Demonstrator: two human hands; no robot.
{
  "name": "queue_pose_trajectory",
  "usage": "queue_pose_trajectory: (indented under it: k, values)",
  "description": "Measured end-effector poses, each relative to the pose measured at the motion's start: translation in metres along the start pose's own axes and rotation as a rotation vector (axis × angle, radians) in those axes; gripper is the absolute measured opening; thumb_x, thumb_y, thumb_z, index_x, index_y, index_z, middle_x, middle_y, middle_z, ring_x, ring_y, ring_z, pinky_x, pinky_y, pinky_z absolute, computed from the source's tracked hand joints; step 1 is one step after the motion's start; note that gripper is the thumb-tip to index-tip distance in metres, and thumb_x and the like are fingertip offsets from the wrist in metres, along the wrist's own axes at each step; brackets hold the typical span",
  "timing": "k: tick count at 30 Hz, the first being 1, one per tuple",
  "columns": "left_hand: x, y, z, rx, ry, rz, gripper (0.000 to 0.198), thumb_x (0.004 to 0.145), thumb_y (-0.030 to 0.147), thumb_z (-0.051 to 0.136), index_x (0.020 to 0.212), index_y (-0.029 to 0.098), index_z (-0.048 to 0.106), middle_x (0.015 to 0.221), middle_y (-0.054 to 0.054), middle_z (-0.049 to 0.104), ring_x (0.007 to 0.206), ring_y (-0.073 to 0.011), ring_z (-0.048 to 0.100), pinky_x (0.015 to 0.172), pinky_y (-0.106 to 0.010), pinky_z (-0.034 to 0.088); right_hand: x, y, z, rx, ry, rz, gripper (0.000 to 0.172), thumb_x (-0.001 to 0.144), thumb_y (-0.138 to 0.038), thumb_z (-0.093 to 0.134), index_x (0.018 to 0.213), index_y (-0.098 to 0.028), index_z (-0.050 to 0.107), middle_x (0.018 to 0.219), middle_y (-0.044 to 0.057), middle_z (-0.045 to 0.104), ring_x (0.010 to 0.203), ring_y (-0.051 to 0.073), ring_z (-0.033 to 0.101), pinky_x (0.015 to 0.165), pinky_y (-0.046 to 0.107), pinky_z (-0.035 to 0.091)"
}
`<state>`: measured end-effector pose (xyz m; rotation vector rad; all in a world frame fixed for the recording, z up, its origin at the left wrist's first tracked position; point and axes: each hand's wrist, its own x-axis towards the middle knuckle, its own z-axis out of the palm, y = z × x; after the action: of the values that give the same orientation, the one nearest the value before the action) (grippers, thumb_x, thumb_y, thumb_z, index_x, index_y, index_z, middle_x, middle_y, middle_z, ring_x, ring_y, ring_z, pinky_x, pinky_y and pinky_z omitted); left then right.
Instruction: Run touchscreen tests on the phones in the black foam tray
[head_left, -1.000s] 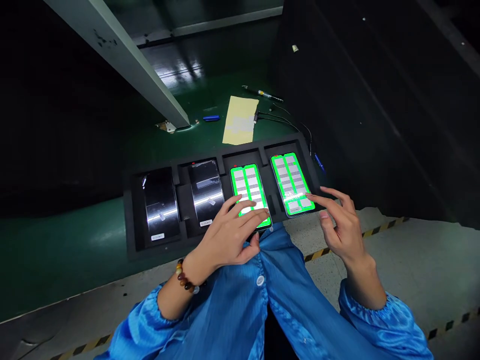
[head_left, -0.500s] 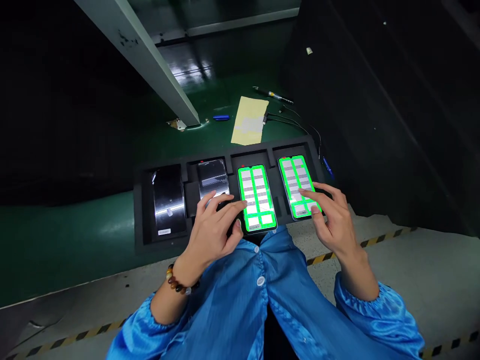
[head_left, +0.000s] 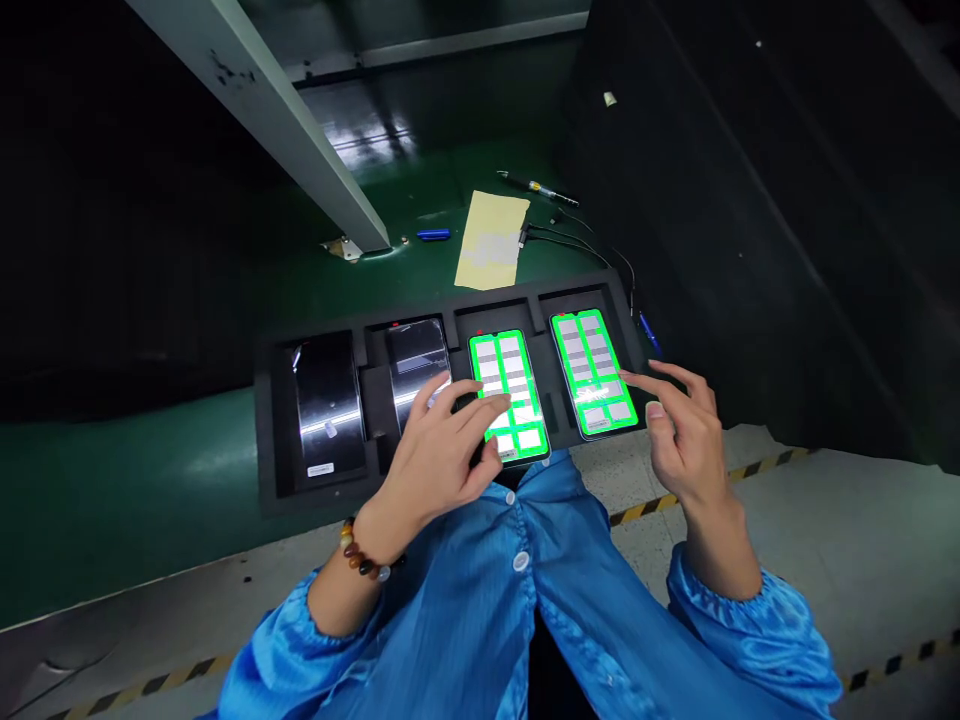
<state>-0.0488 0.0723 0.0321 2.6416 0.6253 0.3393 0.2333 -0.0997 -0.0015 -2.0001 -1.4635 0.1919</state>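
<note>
Phones (head_left: 328, 410) lay in all four slots of my black tray (head_left: 375, 400), the two toward its right end glowing green and white. My left hand (head_left: 442, 450) spread over the inner lit phone (head_left: 511, 350), gripping nothing. At the tray's right end, my right hand (head_left: 686, 430) was empty, pointing to the outer lit phone (head_left: 585, 345); I couldn't tell whether either hand touched. Beyond the tray, yellow paper (head_left: 491, 214) and a black pen (head_left: 540, 188) lay on the tabletop (head_left: 405, 280).
</note>
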Motion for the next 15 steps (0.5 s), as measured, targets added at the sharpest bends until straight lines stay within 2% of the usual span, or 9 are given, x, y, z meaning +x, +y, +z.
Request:
queue_pose_trajectory:
  k: [3, 6, 12, 15]
  values:
    - [-0.010, -0.009, -0.006, 0.046, 0.047, -0.102, 0.041, 0.095, 0.019, 0.057, 0.135, 0.023, 0.068, 0.120, -0.004, 0.083, 0.130, -0.0325, 0.066, 0.128, -0.060, 0.030, 0.007, -0.002, 0.002, 0.000, -0.018, -0.015, 0.042, 0.114, -0.036, 0.041, 0.139, -0.026, 0.073, 0.132, 0.011, 0.078, 0.140, 0.039, 0.062, 0.108, 0.060, 0.049]
    - [-0.013, -0.011, -0.007, 0.063, 0.061, -0.135, 0.041, 0.094, 0.020, 0.058, 0.134, 0.022, 0.068, 0.121, -0.004, 0.083, 0.130, -0.0329, 0.066, 0.128, -0.061, 0.030, 0.017, -0.011, 0.009, 0.018, -0.061, -0.052, 0.041, 0.114, -0.035, 0.041, 0.140, -0.026, 0.071, 0.134, 0.010, 0.078, 0.141, 0.038, 0.061, 0.109, 0.060, 0.048]
    - [0.011, 0.005, 0.007, -0.002, 0.009, 0.006, 0.043, 0.094, 0.021, 0.056, 0.136, 0.021, 0.067, 0.128, -0.004, 0.082, 0.130, -0.0331, 0.065, 0.129, -0.058, 0.032, 0.027, -0.027, 0.020, 0.077, -0.139, -0.133, 0.041, 0.114, -0.031, 0.042, 0.145, -0.026, 0.068, 0.137, 0.007, 0.077, 0.145, 0.034, 0.058, 0.116, 0.056, 0.045]
    - [0.020, 0.010, 0.012, -0.011, -0.014, 0.036, 0.044, 0.094, 0.021, 0.056, 0.137, 0.022, 0.067, 0.133, -0.004, 0.080, 0.132, -0.0339, 0.064, 0.130, -0.059, 0.031, 0.025, -0.025, 0.016, 0.070, -0.152, -0.107, 0.044, 0.114, -0.031, 0.040, 0.147, -0.028, 0.068, 0.140, 0.006, 0.076, 0.146, 0.034, 0.058, 0.116, 0.056, 0.045]
